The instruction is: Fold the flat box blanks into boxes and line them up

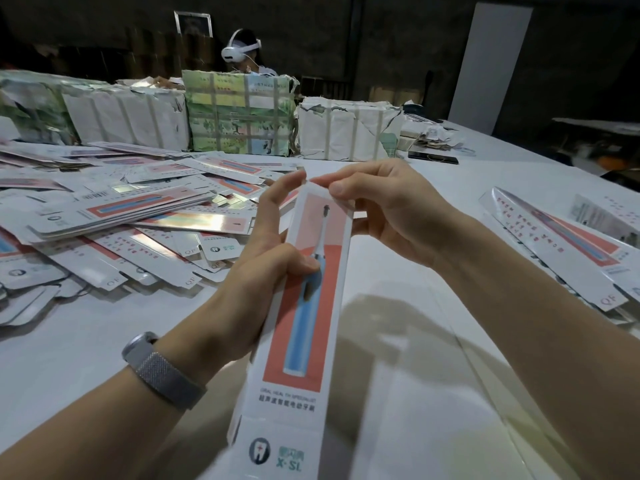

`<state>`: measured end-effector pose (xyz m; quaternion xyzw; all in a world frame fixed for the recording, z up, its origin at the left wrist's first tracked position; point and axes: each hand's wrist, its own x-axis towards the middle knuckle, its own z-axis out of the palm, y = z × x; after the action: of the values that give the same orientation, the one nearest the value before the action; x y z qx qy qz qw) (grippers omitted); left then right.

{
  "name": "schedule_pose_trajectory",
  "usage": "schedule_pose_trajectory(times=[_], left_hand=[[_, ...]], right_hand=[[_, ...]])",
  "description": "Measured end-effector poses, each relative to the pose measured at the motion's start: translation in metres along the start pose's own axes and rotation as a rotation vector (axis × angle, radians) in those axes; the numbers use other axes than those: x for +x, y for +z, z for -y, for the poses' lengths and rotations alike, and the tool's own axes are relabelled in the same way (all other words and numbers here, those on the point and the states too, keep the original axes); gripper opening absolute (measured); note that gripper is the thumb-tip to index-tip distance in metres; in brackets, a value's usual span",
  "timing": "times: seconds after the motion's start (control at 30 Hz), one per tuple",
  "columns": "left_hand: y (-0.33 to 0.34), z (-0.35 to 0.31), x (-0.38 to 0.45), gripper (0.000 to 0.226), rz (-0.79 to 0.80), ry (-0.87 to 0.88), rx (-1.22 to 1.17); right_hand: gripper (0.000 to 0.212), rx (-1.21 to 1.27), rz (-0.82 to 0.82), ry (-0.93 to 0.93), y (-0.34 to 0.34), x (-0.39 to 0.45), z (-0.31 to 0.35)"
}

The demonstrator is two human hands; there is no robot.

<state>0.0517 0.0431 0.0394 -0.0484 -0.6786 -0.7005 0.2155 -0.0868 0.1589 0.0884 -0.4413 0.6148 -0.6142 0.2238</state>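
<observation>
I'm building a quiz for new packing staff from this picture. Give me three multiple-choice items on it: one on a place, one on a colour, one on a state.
1. Where does the pile of flat box blanks lie?
A. on the table to the person's left
B. on the floor
C. on a shelf

2. What colour is the toothbrush handle printed on the held box?
A. green
B. blue
C. black

3. What is the right hand doing?
A. resting flat on the table
B. hanging idle
C. pinching the far end of the box

Answers:
1. A: the blanks spread over the white table on the left.
2. B: the handle is blue on a red panel.
3. C: its thumb and fingers close on the box's top flap, while the left hand grips the middle of the box.
</observation>
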Motion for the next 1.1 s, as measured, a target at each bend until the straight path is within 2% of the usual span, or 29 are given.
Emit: schedule_pose_trajectory(times=[0.27,0.4,0.47,0.6,0.7,0.77,0.87,0.97,1.07,1.1], left_hand=[[-0.012,0.011,0.001,0.069,0.087,0.017,-0.058],[-0.014,0.014,0.008,0.066,0.013,0.093,-0.084],[-0.014,0.016,0.012,0.063,-0.041,0.1,-0.087],[-0.018,0.017,0.012,0.066,-0.084,0.152,-0.016],[-0.017,0.019,0.012,0.067,-0.085,0.154,-0.01],[-0.014,0.021,0.011,0.067,-0.067,0.154,-0.035],[-0.015,0.021,0.012,0.069,-0.03,0.185,-0.039],[-0.02,0.018,0.013,0.094,0.075,0.168,-0.093],[-0.018,0.019,0.01,0.104,0.223,0.145,-0.146],[-0.016,0.021,0.008,0.105,0.215,0.156,-0.105]], right_hand=[[0.024,-0.06,0.078,-0.039,-0.005,-0.002,0.003],[0.027,-0.069,0.121,-0.001,0.002,-0.002,0.0],[0.031,-0.148,0.058,-0.016,0.012,-0.001,-0.002],[0.032,-0.388,-0.178,-0.14,0.027,0.0,-0.005],[0.033,-0.428,-0.189,-0.096,0.026,-0.003,-0.002],[0.041,-0.499,-0.192,-0.051,0.024,-0.005,0.001],[0.063,-0.671,-0.192,-0.053,0.029,-0.007,0.008],[0.082,-0.75,-0.127,-0.023,0.037,-0.006,0.015],[0.082,-0.831,-0.182,-0.005,0.026,-0.006,0.027],[0.082,-0.85,-0.229,0.011,0.016,-0.007,0.034]])
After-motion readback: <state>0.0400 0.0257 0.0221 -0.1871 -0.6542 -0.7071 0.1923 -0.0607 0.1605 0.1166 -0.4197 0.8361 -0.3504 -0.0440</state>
